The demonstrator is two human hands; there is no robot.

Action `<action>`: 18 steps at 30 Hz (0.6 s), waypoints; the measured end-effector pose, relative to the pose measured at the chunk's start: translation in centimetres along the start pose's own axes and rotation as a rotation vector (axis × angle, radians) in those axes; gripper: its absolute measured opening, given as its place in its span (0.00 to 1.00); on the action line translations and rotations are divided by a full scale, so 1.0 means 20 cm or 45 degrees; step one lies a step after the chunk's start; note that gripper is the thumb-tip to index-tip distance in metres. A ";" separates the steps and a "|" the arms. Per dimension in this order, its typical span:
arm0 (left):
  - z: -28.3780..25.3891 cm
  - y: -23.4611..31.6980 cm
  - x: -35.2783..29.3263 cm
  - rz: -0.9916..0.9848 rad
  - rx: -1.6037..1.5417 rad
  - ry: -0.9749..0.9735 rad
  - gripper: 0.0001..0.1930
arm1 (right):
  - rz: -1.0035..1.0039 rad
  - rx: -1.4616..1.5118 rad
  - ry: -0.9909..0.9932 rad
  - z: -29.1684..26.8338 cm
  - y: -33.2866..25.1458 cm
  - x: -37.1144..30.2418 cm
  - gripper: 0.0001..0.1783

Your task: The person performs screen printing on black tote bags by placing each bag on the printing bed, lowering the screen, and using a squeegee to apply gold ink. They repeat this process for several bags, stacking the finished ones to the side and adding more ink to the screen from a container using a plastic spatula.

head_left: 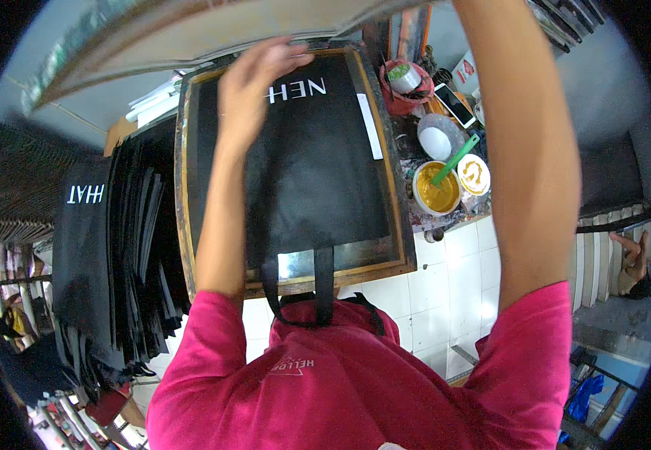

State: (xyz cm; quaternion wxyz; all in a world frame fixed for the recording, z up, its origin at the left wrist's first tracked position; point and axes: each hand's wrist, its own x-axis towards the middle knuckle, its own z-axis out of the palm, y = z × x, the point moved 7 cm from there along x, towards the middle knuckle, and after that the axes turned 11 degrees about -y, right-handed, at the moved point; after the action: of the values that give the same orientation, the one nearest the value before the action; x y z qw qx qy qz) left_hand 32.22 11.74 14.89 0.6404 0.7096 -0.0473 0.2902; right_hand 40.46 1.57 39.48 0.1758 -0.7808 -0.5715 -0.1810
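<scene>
A black tote bag (pixel 310 180) with white lettering at its far end lies flat on a wood-edged glass board (pixel 408 255). Its handle straps (pixel 324 276) hang over the near edge against my shirt. Above the bag's far left part is my left hand (pixel 259 71), fingers stretched out and a little blurred, nothing visible in them. Whether it touches the cloth I cannot tell. A large tilted screen frame (pixel 190 34) spans the top of the view, raised over the board. My right arm reaches up past the top edge, so that hand is out of sight.
Many black bags (pixel 85 247) hang stacked on the left. To the right stand a tub of yellow ink (pixel 434 198) with a green spatula (pixel 466 148), a smeared lid (pixel 474 171), a clear container (pixel 453 133), a phone (pixel 454 105) and a red bucket (pixel 394 103).
</scene>
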 end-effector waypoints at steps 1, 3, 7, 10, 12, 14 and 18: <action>-0.03 0.13 -0.12 0.076 -0.018 0.053 0.29 | 0.077 0.009 -0.002 0.02 -0.01 -0.14 0.16; -0.18 0.36 -0.50 0.210 -0.099 0.344 0.30 | 0.187 0.134 -0.019 0.14 -0.12 -0.36 0.16; -0.14 0.26 -1.18 -0.482 -0.303 0.397 0.17 | 0.002 0.144 0.148 0.50 -0.30 -0.89 0.14; -0.03 0.01 -1.54 -0.867 -0.464 0.506 0.13 | 0.046 0.190 -0.093 0.83 -0.34 -1.15 0.11; 0.02 -0.10 -1.63 -0.922 -0.507 0.500 0.12 | 0.023 0.080 -0.221 1.03 -0.38 -1.27 0.10; 0.03 -0.18 -1.68 -0.980 -0.568 0.484 0.11 | -0.043 -0.045 -0.286 1.16 -0.40 -1.32 0.10; 0.00 -0.19 -1.70 -1.141 -0.598 0.456 0.12 | -0.034 0.164 -0.437 1.09 -0.36 -1.19 0.12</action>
State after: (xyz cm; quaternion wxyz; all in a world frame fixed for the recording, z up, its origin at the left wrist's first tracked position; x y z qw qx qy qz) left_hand 5.73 1.95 -4.57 0.8411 0.4373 0.3064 0.0865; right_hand 28.63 -5.59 9.41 0.1228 -0.7798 -0.6138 -0.0103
